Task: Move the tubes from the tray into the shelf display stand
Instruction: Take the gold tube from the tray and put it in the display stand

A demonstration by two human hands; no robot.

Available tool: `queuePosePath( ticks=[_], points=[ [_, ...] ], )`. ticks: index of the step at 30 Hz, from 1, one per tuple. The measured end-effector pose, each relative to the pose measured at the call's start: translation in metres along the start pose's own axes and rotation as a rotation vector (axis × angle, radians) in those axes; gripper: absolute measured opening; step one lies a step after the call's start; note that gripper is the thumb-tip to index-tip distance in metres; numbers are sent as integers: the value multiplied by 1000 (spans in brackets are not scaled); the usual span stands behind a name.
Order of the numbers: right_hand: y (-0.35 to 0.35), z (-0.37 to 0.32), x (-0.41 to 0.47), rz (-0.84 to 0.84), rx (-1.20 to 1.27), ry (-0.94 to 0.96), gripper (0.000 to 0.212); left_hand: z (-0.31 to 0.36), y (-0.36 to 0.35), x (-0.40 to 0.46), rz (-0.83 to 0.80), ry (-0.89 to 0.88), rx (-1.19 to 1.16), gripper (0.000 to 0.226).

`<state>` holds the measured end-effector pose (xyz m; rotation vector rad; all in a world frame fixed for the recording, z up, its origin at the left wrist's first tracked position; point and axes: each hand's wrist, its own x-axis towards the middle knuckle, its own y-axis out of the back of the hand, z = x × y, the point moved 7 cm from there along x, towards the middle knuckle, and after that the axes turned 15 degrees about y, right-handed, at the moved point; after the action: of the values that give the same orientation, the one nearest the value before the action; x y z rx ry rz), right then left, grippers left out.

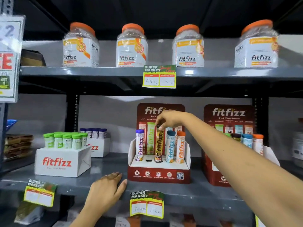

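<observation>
Centre frame, on the lower shelf [101, 171], our right hand [170, 119] pinches the dark cap of the gold tube [159, 145] from above, fingertips closed on it. We see the tube upright, long axis vertical, directly below the hand, its base in the stand [159, 175], third slot, though we can't tell if it's fully seated. One round hole [148, 160] just left of it sits empty, between the gold tube and the purple tube [139, 145]. Our right forearm runs in from the lower right, wrist bent down. Our left hand [108, 185] lies flat on the shelf edge, fingers together, holding nothing, beside the stand's corner. It's nearer the green tubes [65, 140] in the white tray [63, 163], centre left.
</observation>
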<state>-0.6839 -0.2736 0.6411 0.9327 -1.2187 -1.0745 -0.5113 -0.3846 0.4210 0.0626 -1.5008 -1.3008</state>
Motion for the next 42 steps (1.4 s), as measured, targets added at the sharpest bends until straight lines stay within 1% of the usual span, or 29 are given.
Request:
queuePosePath(
  ticks=[5,10,13,17,20,28,31,32,33,34,35,37,39,41,42],
  points=[
    [-5,9,2,5,3,-25,37,1,-1,-2,0,5,-12,72],
    [-9,15,3,20,-88,-65,33,2,2,-1,0,-1,-15,70],
    [-9,14,5,29,-37,-43,35,2,3,0,-13,4,-11,68],
    [-23,8,7,-91,38,7,38,0,4,2,-24,12,-10,66],
    [-26,9,6,-89,47,11,39,1,4,1,-33,13,-16,66],
    [-31,8,7,-75,105,-17,38,1,4,-1,-40,31,-31,75],
    [-30,14,1,-81,71,-67,42,8,4,4,-50,20,-27,90],
    [-24,17,-3,-54,25,-93,45,12,6,9,-71,-3,-41,100],
    [-14,19,-8,11,-36,-116,48,20,8,13,-102,-42,-58,109],
    [-1,18,-14,109,-88,-129,48,29,14,17,-117,-91,-69,112],
    [14,13,-22,226,-119,-124,46,38,24,19,-102,-143,-77,108],
    [32,-6,-37,431,-117,-61,42,45,53,10,-32,-223,-103,89],
    [27,-39,-49,567,-58,72,41,33,80,-17,-21,-246,-132,73],
    [5,-77,-60,670,53,227,40,12,101,-56,-22,-270,-140,66],
    [-15,-97,-62,687,124,286,39,-3,106,-78,-31,-270,-127,63]
  ],
)
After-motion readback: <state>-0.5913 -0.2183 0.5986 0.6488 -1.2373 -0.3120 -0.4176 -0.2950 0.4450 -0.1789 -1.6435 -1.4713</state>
